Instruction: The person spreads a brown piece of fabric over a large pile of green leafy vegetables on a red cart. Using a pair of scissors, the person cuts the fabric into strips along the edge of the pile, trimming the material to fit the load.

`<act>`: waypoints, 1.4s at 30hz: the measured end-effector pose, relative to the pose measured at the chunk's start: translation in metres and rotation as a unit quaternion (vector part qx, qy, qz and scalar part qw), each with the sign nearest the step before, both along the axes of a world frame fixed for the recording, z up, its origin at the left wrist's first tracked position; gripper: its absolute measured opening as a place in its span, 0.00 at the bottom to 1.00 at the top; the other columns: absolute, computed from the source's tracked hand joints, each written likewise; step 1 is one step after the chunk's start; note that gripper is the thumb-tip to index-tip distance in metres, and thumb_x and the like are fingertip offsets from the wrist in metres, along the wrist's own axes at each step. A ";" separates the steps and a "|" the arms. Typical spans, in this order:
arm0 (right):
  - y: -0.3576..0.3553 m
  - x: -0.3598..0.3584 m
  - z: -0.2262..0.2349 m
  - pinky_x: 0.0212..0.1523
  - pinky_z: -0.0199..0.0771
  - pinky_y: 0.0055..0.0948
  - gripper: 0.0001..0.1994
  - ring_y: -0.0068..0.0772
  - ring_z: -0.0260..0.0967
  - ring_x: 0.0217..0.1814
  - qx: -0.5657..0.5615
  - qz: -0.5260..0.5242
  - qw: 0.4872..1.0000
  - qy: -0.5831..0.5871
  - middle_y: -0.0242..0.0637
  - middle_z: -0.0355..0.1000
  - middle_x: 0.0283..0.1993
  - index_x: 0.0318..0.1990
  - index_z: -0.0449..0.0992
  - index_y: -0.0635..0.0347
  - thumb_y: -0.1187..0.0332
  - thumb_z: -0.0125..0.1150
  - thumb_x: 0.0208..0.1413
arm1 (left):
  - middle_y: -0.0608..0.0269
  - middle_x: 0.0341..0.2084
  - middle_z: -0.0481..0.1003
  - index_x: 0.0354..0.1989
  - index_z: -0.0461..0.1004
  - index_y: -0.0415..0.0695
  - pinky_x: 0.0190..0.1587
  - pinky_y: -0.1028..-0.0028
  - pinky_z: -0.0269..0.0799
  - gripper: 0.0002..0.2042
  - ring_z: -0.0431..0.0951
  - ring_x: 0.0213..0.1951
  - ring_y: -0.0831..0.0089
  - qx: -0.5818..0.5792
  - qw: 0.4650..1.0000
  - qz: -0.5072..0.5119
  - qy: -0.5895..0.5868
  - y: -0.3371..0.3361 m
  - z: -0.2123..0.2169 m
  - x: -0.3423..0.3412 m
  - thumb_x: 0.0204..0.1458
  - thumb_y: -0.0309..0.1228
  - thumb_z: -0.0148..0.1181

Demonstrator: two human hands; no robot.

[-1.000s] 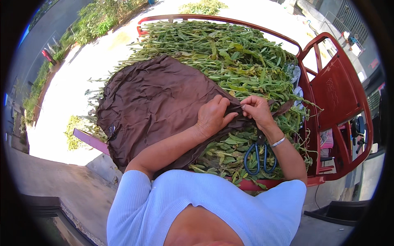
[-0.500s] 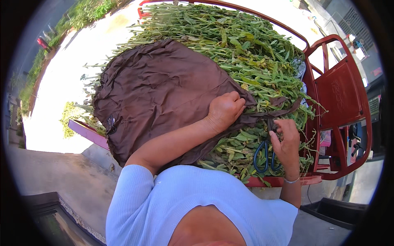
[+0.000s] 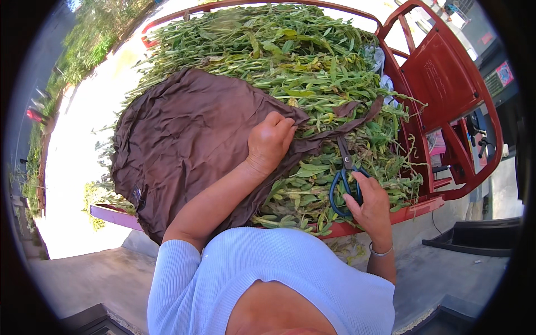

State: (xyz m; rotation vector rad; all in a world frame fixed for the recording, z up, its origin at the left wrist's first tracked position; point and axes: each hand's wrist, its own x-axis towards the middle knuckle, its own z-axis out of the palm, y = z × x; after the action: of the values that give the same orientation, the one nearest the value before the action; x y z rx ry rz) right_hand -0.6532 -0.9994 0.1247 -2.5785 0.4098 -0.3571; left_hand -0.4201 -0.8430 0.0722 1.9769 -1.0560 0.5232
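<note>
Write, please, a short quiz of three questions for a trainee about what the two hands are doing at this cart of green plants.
1. True or false: the left hand rests on the brown cloth.
2. What does the right hand grip? A) dark-handled scissors B) a knife C) a rope
3. Fill in: the green plants lie heaped in a ____ cart.

Key: 1 true; 2 A; 3 red.

The right hand (image 3: pixel 369 205) now grips the black scissors (image 3: pixel 345 181) (earlier it pinched the brown cloth (image 3: pixel 190 139) beside the left hand (image 3: pixel 269 140)), blades touching the cloth's strip.
</note>
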 end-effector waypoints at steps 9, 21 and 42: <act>-0.030 -0.034 0.010 0.24 0.64 0.19 0.36 0.15 0.65 0.25 0.372 -0.072 0.925 -0.006 0.29 0.68 0.25 0.59 0.59 0.63 0.75 0.68 0.39 | 0.60 0.25 0.73 0.33 0.76 0.43 0.26 0.67 0.71 0.08 0.76 0.26 0.60 -0.001 1.000 0.007 -0.006 0.001 0.002 -0.002 0.44 0.25 0.66; -0.007 0.043 0.000 0.33 0.75 0.29 0.29 0.28 0.68 0.36 0.742 0.202 0.638 0.033 0.41 0.67 0.40 0.57 0.57 0.61 0.51 0.58 0.57 | 0.60 0.23 0.73 0.32 0.75 0.43 0.26 0.67 0.70 0.08 0.75 0.25 0.59 -0.020 1.000 0.001 -0.018 -0.001 0.006 -0.002 0.43 0.24 0.65; -0.015 0.087 -0.005 0.34 0.81 0.35 0.37 0.32 0.73 0.37 0.709 0.176 0.653 0.201 0.41 0.69 0.37 0.56 0.56 0.57 0.33 0.43 0.54 | 0.62 0.23 0.73 0.31 0.75 0.44 0.24 0.68 0.70 0.09 0.75 0.24 0.63 0.034 0.997 -0.011 -0.075 0.002 0.007 -0.002 0.40 0.24 0.64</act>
State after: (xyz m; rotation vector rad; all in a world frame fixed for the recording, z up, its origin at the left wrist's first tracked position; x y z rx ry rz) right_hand -0.5665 -1.0145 0.1194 -1.0478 0.1595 0.5419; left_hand -0.4224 -0.8407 0.0794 2.0074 -1.2002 0.6390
